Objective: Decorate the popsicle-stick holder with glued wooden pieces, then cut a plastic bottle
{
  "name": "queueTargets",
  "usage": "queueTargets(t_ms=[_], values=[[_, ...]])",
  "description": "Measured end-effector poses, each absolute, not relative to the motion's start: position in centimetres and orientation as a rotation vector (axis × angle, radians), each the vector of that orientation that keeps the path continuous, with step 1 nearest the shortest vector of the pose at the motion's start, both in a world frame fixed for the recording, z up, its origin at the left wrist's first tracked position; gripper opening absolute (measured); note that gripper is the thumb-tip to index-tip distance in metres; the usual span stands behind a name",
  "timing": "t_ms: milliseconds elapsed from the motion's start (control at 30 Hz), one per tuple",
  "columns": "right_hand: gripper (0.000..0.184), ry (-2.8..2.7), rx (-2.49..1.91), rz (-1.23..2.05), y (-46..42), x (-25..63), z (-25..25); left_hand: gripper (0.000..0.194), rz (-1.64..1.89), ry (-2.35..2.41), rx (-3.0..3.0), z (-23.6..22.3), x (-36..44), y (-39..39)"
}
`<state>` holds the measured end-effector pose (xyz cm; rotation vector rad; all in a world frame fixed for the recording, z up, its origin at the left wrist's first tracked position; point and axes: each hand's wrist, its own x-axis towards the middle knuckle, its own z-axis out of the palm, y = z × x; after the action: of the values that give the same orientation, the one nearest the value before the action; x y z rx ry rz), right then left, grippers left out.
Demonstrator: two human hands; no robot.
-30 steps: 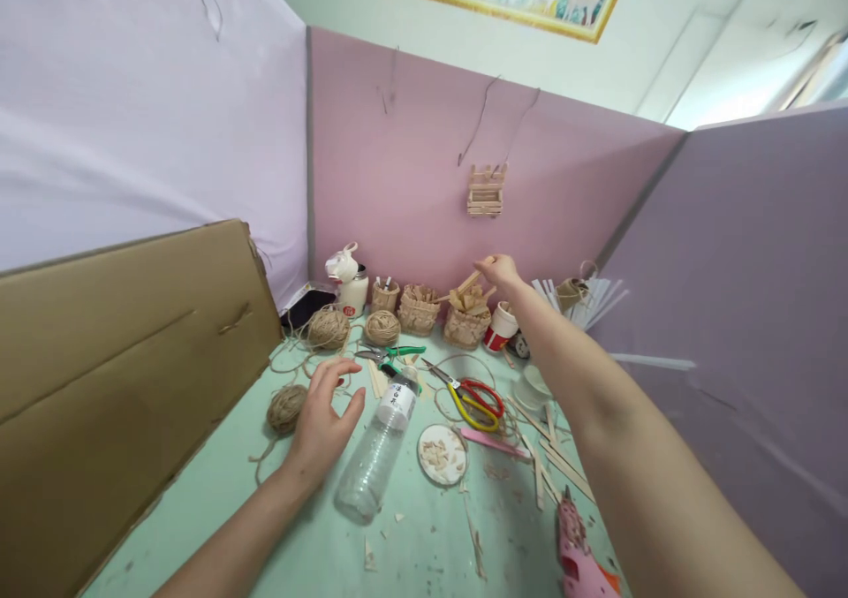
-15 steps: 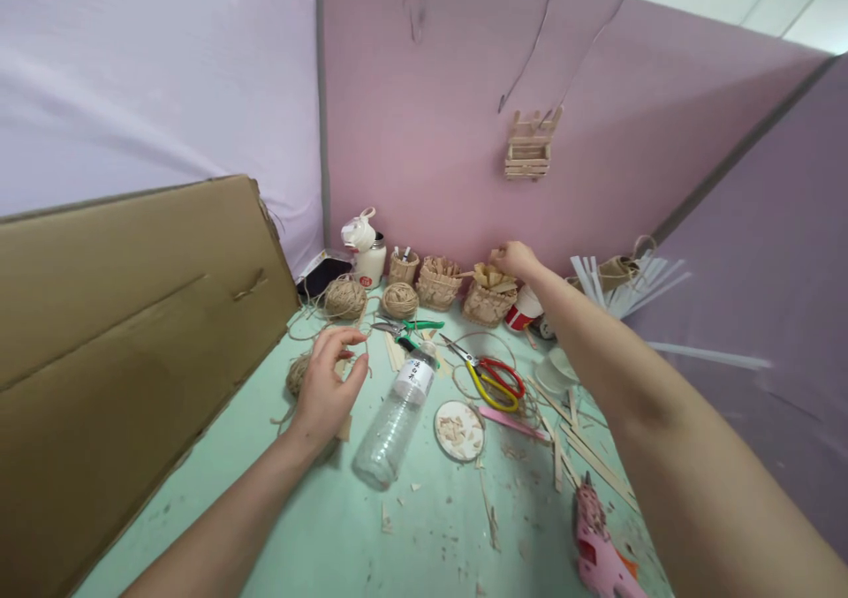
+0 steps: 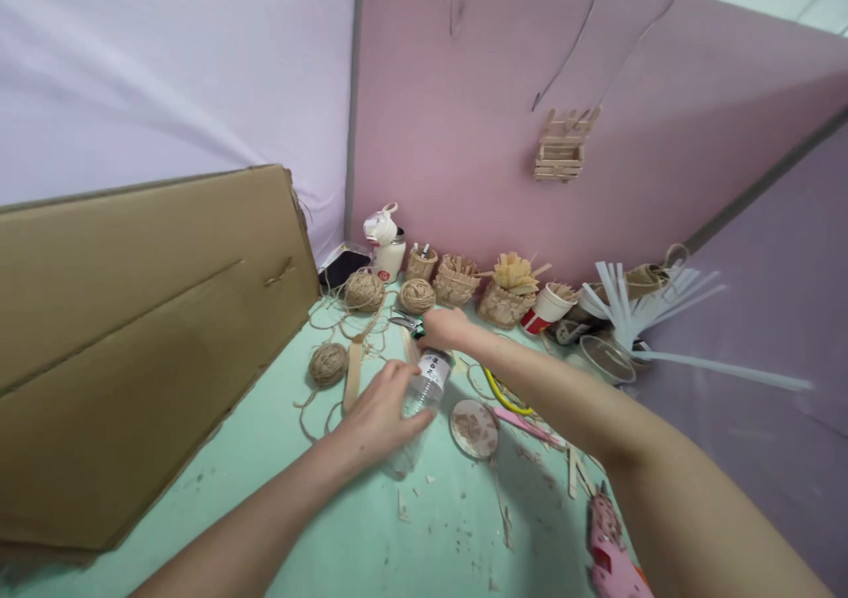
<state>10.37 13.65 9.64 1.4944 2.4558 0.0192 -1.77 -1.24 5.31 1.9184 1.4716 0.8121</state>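
A clear plastic bottle with a white label lies on the green tabletop. My left hand is across its body, thumb and fingers round it. Just beyond the bottle's neck end is my right hand, fingers curled downward and mostly hidden. It covers the green handles of the pruning shears, whose blades point left. Whether it grips the handles or the bottle's neck end I cannot tell. Left of the bottle lie a flat wooden stick and a ball of twine.
Cardboard stands along the left. At the back are twine balls, a basket of wood strips and a paper cup. A round lid holds scraps. Pink glue gun lies front right; my right forearm partly hides yellow-handled scissors.
My right hand has come from the basket of wood strips down to the shears and bottle neck. My left hand has moved right onto the bottle. The view has shifted left.
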Motion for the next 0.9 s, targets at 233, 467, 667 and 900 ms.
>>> queueTargets(t_ms=[233,467,667,900], values=[[0.034,2.384,1.604,0.085,14.8,11.6,7.9,0.064,0.567,1.332,1.987,5.9,-1.8,-3.1],[0.031,2.449,1.565,0.069,13.4,10.6,7.4,0.059,0.514,1.294,2.040,6.9,-2.0,-3.8],[0.040,2.386,1.522,-0.091,13.1,9.0,6.4,0.058,0.506,1.289,2.054,7.0,-2.0,-4.0],[0.034,2.283,1.559,-0.117,13.6,8.8,5.8,0.062,0.416,1.257,2.027,7.9,-2.6,-4.0]])
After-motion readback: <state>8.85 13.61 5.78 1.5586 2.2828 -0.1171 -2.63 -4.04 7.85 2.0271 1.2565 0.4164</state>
